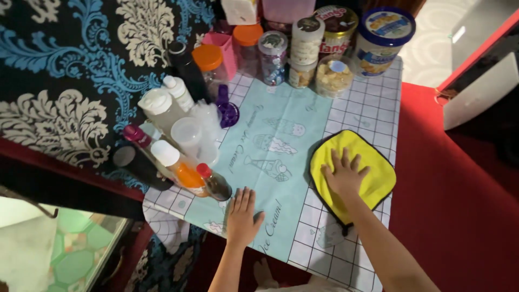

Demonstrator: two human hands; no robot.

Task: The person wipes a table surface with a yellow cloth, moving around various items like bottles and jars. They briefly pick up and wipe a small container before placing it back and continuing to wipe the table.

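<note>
I see my right hand (pixel 344 176) lying flat and open, fingers spread, pressed on a square yellow microfibre cloth with dark edging (pixel 378 173). The cloth lies near the right edge of the small table covered with a white grid-pattern sheet (pixel 373 108), about halfway along that edge. My left hand (pixel 242 215) is also open, palm down with the fingers together, resting near the front edge on the pale blue plastic mat printed with ice-cream drawings (pixel 275 124) that runs down the middle of the table. It grips nothing.

Just beside my left hand, toward the front left corner, a small dark glass bottle with a red cap (pixel 214 183) lies tilted, next to a plastic bottle of orange liquid with a white cap (pixel 178 167). Along the left edge stand more containers: a white squeeze bottle with a nozzle (pixel 178 92), a clear plastic tub with a lid (pixel 192 135) and a bottle with a dark pink cap (pixel 136 135). Across the back edge sit jars: an orange-lidded jar (pixel 210 62), a clear jar of small coloured bits (pixel 272 57), a clear jar of pale nuts (pixel 333 75) and a round tub with a blue lid (pixel 383 38). A red carpet (pixel 459 189) lies to the right of the table.
</note>
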